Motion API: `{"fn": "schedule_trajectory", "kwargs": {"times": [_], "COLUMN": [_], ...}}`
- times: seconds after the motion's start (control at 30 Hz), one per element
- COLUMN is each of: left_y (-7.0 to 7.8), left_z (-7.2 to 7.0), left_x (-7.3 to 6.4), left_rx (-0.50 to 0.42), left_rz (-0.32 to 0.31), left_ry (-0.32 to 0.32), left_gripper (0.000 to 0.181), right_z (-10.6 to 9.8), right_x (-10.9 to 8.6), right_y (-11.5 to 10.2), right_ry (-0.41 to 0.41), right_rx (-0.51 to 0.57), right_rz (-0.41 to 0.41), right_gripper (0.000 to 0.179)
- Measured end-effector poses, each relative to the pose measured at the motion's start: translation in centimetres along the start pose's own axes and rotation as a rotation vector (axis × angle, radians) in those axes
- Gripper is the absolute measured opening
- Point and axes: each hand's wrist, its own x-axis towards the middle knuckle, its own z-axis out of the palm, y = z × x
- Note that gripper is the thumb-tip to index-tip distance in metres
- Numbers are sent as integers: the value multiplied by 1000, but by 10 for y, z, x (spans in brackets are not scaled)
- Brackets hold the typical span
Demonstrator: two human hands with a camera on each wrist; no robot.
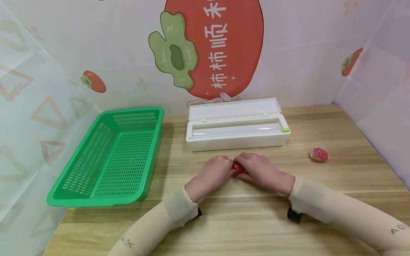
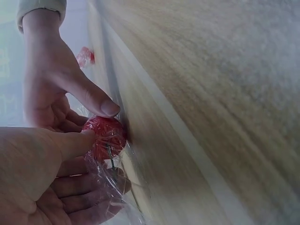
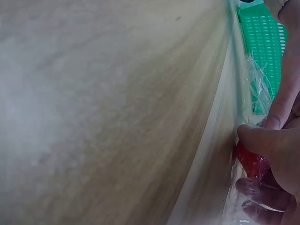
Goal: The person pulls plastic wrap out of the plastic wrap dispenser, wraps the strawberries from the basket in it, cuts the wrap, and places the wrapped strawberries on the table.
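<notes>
Both hands meet around a small, red, round item in crinkled clear film, low over the table in front of the white box. My left hand holds its left side, and in the left wrist view its thumb lies on the red surface. My right hand grips the other side, thumb on top and fingers bent below. Loose clear film trails over the left fingers. In the right wrist view, fingers hide much of the red item. What kind of item it is cannot be told.
Behind the hands stands a white film dispenser box, lid raised, with a film roll inside and a green tab. A green basket stands left. Another film-wrapped reddish item lies right on the wooden table.
</notes>
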Motion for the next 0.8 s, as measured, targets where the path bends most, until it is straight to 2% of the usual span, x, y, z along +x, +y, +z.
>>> {"fn": "schedule_trajectory", "kwargs": {"times": [0.17, 0.3, 0.43, 0.57, 0.67, 0.8], "left_y": [0, 1, 1, 1, -1, -5], "left_z": [1, 1, 0, -3, -6, -11], "left_x": [-2, -6, -11, -15, -18, -23], "left_rx": [30, 67, 145, 205, 195, 114], "left_rz": [5, 23, 70, 139, 173, 208], "left_ry": [6, 23, 70, 132, 179, 263], "left_gripper": [25, 32, 39, 30, 27, 26], "right_z": [1, -2, -11, -22, -31, -48], "right_x": [1, 1, 2, 3, 4, 4], "right_y": [-2, -2, -2, -2, -3, -7], "right_ry": [-9, -15, -27, -41, -53, -61], "right_rx": [3, 56, 119, 143, 178, 237], "right_rz": [14, 30, 31, -3, -13, 4], "right_gripper": [32, 41, 41, 31, 19, 14]}}
